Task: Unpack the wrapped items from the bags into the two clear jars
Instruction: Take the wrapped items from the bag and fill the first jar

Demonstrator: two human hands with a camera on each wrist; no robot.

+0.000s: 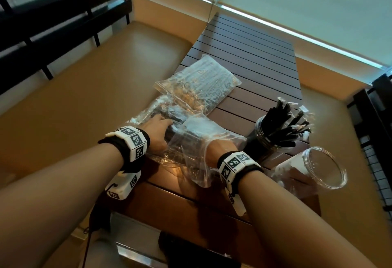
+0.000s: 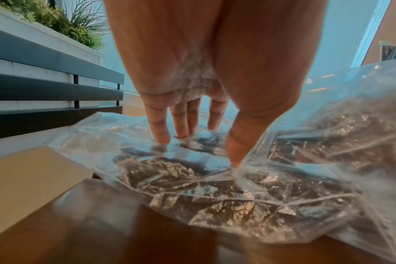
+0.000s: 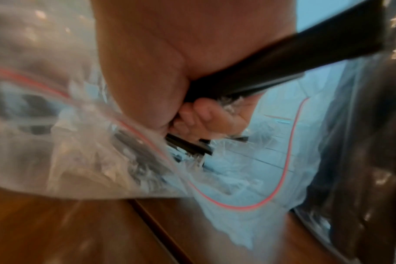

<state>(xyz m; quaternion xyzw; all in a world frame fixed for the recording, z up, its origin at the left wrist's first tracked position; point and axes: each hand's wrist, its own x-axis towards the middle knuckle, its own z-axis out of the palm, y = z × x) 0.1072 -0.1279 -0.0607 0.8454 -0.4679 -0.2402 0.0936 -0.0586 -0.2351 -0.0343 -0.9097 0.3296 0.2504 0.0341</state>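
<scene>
Right hand (image 3: pixel 192 114) is inside the mouth of the near zip bag (image 1: pixel 203 140), fingers curled round a bundle of thin black wrapped sticks (image 3: pixel 190 144); the wrist view is blurred and how many it holds cannot be told. From the head camera the hand is veiled by crinkled plastic, only its wrist showing. The bag's red seal line (image 3: pixel 283 169) loops open around the hand.

Left hand (image 2: pixel 199 75) at 9 o'clock of it, fingers (image 2: pixel 161 132) straight and spread, tips and thumb pressing down on the bag's clear film; it grips nothing.

Second zip bag (image 1: pixel 199 81) lies flat at 12 o'clock, overlapped by the near one; its contents show only as dark streaks through wrinkled plastic.

At 3 o'clock, one clear jar (image 1: pixel 267 138) stands upright, packed with black sticks fanning out. Just nearer, the other clear jar (image 1: pixel 324 168) lies tipped, mouth toward the camera; contents hard to make out.

All rest on a dark slatted wooden table (image 1: pixel 254 55). Tan bench cushion (image 1: pixel 74 98) at 9 o'clock.
</scene>
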